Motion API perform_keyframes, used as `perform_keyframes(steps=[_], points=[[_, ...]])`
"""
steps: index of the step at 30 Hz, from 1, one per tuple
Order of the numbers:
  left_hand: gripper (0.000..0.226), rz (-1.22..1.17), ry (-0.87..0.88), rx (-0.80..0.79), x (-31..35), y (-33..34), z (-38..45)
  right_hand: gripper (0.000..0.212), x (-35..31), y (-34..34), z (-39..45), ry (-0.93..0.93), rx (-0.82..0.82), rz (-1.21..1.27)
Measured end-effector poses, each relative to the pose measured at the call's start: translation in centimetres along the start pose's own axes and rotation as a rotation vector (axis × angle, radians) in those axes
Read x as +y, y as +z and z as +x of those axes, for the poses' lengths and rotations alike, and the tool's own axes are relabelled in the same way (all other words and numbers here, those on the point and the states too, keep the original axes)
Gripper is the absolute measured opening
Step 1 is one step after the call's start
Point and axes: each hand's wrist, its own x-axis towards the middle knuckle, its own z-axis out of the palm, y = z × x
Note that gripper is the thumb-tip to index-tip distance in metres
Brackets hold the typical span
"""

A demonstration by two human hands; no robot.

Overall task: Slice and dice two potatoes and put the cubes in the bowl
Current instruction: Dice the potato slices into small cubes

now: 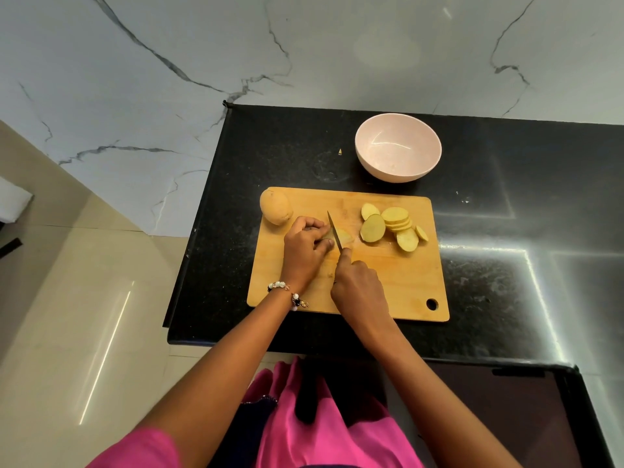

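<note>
potato piece [342, 236] pinched by left hand [305, 246] at board centre | knife [335, 233] gripped by right hand [359, 287] | slices [393, 226] at 3 o'clock | bowl [398, 146] at 1 o'clock

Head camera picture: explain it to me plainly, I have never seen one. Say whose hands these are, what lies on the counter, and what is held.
A person wears the camera on the head, looking down at their own hands. On the black stone counter lie a wooden cutting board and an empty pale pink bowl. The left hand holds a partly cut potato piece. The right hand grips a knife cutting it. Yellow potato slices and a whole brown potato wait on the board.
</note>
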Motion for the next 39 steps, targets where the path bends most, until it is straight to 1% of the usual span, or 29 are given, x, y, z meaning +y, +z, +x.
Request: perform_keyframes(steps=[5,7,11,13,16,19,24,29,32,35,39], points=[[0.032,-0.007,0.010,0.030,0.3,0.1,-0.2,0.057,1.2,0.3,-4.1,-0.015,-0.081,-0.015],[0.035,-0.015,-0.009,0.012,0.3,0.0,-0.1,0.056,1.7,-0.1,-5.0,0.001,-0.090,0.020],[0.037,-0.020,-0.050,-0.035,0.4,-0.7,0.1,0.052,1.8,-0.9,-3.5,-0.002,-0.003,0.102],[0.035,-0.020,-0.050,-0.042,0.4,-0.9,0.0,0.052,1.5,-0.9,-2.2,-0.012,0.025,0.113],[0.027,0.036,-0.016,0.005,0.5,-1.1,-0.1,0.054,0.8,-0.5,-0.7,-0.008,0.030,0.097],[0.029,0.084,-0.032,0.005,0.2,-0.9,-0.1,0.054,0.3,0.0,-0.3,-0.003,0.027,0.065],[0.027,0.065,-0.046,0.041,0.0,-0.8,0.0,0.053,-0.5,0.5,-0.2,-0.003,0.025,0.001],[0.024,0.049,-0.038,0.069,0.2,-1.0,-0.1,0.056,0.1,0.5,-3.7,-0.018,-0.065,-0.024],[0.027,0.035,-0.046,0.046,0.2,-1.1,-0.1,0.055,0.6,-0.5,-4.6,0.025,-0.080,0.061],[0.029,0.008,-0.069,0.003,0.1,-1.5,0.0,0.051,0.4,-1.2,-3.7,0.042,-0.020,0.138],[0.028,-0.004,-0.071,-0.050,-0.2,-2.2,0.1,0.052,-0.6,-0.6,-1.6,0.041,0.005,0.120]])
